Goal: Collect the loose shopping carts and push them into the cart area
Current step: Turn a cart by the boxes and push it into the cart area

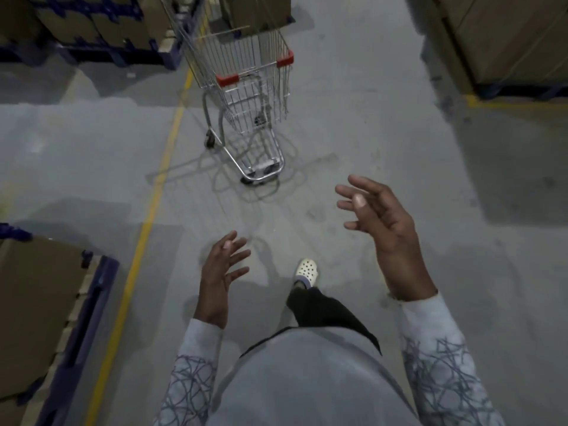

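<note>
- The cart stands ahead of both hands and well apart from them; the left hand and the right hand are raised with fingers spread and loose, both empty.
- With its thin wire basket holding nothing, the cart should be light and stiff; it should roll readily on its wheels over the smooth floor; it may swing off line if pushed from one side only.
- The end nearest the hands carries two red corner caps; no handle bar can be made out, so the likely hold is the top rim by those caps, one hand toward each, or the far end once walked round.
- A yellow line runs left of the left hand, with boxes on a blue pallet beyond it; more stacked boxes stand far ahead and right of the right hand; a tall box sits just beyond the cart and could block a straight push.
</note>
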